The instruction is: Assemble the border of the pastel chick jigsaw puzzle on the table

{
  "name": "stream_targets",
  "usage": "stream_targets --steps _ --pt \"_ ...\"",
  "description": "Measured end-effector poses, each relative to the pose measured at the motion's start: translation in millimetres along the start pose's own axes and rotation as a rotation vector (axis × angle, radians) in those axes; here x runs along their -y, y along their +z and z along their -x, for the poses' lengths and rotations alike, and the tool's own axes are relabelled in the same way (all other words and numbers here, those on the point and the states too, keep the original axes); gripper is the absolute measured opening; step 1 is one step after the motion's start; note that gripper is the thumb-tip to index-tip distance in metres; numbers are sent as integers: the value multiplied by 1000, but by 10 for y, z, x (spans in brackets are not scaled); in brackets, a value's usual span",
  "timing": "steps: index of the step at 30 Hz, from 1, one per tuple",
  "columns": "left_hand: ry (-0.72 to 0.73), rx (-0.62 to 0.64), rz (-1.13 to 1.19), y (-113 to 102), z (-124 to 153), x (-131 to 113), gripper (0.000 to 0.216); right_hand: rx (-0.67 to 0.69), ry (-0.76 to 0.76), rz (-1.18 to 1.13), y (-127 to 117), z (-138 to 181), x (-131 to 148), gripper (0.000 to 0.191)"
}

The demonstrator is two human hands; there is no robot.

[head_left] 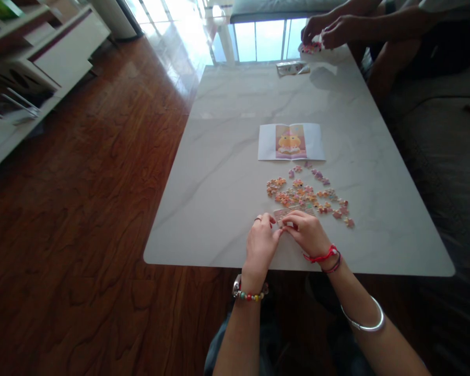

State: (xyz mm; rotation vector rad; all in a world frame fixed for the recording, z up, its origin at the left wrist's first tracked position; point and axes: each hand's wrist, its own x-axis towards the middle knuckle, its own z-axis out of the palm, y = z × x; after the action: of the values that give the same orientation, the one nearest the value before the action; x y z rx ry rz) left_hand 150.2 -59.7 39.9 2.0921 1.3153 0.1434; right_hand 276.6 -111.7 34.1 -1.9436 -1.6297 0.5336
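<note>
A partly joined strip of jigsaw puzzle [282, 213] lies flat close to the near side of the table. At its lower left corner my left hand [259, 244] is closed, fingers curled and thumb pressed in. My right hand [308, 233] pinches a small puzzle piece there, its fingertips almost meeting the left thumb. The fingers partly hide the piece and the strip. Just beyond, several loose puzzle pieces [300, 196] are spread in orange, pink and purple. Behind them lies a creased picture sheet [290, 142] showing an orange cartoon animal.
At the far right corner of the marble-patterned table [211, 172], another person's hands [332, 32] handle a heap of colourful pieces [311, 48]. A shiny wrapper [292, 68] lies nearby. A white cabinet [68, 52] stands left on the wooden floor [102, 209]; a dark sofa [434, 130] is right.
</note>
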Motion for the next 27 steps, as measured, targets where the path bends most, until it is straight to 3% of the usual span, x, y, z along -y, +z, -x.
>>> stream_targets --steps 6,11,17,20,27 --pt "-69 -19 -26 22 4 -55 21 -100 43 -64 -140 -12 -82 8" --pt "-76 13 -31 -6 20 -30 22 -22 -34 -90 -19 1 -31 9" --pt "-49 31 -26 -42 39 3 24 41 8 32 42 17 27 11" --pt "2 29 -4 -64 28 9 29 54 9 87 23 25 39 11" --pt "201 -119 -12 -32 -10 -2 24 99 12 257 16 58 84 18"
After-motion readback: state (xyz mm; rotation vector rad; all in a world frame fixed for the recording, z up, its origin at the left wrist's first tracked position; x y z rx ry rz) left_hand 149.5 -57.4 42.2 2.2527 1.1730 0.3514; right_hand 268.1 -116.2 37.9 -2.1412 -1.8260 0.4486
